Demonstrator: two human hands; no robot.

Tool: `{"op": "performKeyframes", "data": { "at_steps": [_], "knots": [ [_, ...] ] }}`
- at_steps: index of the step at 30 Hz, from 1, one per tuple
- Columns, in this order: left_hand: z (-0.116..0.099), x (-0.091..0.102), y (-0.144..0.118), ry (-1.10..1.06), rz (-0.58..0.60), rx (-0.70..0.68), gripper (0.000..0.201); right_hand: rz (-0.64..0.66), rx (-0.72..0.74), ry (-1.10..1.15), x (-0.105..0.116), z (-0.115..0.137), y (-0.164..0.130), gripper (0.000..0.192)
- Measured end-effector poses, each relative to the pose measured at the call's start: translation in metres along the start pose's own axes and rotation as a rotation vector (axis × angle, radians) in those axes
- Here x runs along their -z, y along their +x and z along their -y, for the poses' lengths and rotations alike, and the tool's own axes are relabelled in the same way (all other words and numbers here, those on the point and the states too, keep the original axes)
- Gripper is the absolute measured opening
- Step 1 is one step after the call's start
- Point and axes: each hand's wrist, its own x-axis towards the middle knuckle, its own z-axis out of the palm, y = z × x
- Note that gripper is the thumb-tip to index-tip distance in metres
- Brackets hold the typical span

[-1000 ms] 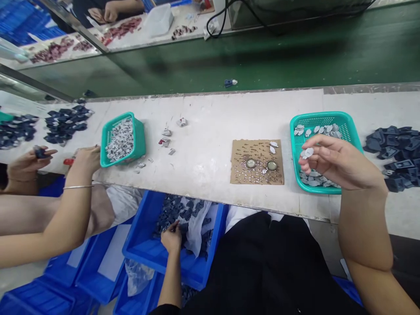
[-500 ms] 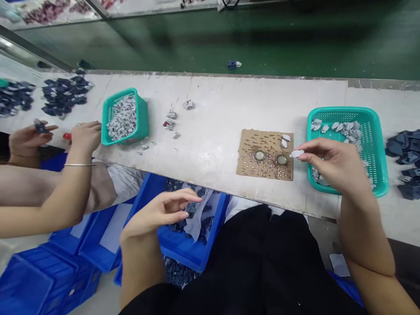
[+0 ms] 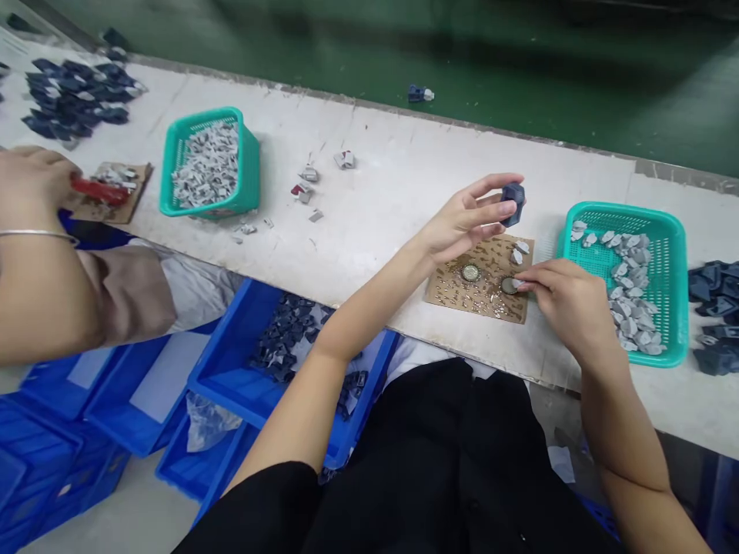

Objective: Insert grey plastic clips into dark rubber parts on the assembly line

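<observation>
My left hand grips a dark blue plastic part between thumb and fingers, raised above the bench. With its fingertips my right hand pinches a small light grey plastic piece, held at the right one of two bottle caps. The other bottle cap sits to the left. Both caps rest on a cardboard sheet spotted with shiny glue-like drops. Two loose grey pieces lie at its upper right corner. Right of it, a green basket holds many similar grey pieces.
Dark blue parts are heaped at the right. A second green basket of small grey pieces stands left, near a co-worker's hand with a red tool. Blue bins lie below the bench edge.
My left hand has risen from over the blue bin to above the cardboard, bringing the dark blue part. My right hand has moved the grey piece to the right bottle cap. The view has shifted.
</observation>
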Motion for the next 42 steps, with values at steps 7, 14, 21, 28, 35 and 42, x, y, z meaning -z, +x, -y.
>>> {"op": "performKeyframes", "data": {
  "at_steps": [7, 14, 21, 28, 35, 42],
  "knots": [
    [0.010, -0.002, -0.007, -0.219, -0.036, 0.117, 0.043, 0.029, 0.012, -0.072, 0.001, 0.004, 0.002, 0.022],
    [0.001, -0.007, -0.009, -0.224, -0.033, 0.147, 0.045, 0.085, 0.008, -0.108, 0.001, 0.007, 0.002, 0.019],
    [0.011, -0.014, -0.009, -0.229, -0.024, 0.194, 0.029, -0.019, -0.014, 0.025, 0.007, 0.013, 0.005, 0.018],
    [0.016, -0.024, -0.018, -0.259, 0.011, 0.223, 0.027, -0.403, -0.263, 0.278, 0.026, 0.022, 0.009, 0.017],
    [0.028, -0.037, -0.026, -0.357, 0.148, 0.354, 0.037, -0.646, -0.070, 0.256, 0.021, 0.018, 0.011, 0.015],
    [0.028, -0.038, -0.029, -0.376, 0.215, 0.348, 0.041, -0.638, 0.084, 0.173, 0.019, 0.024, 0.013, 0.029]
  ]
}}
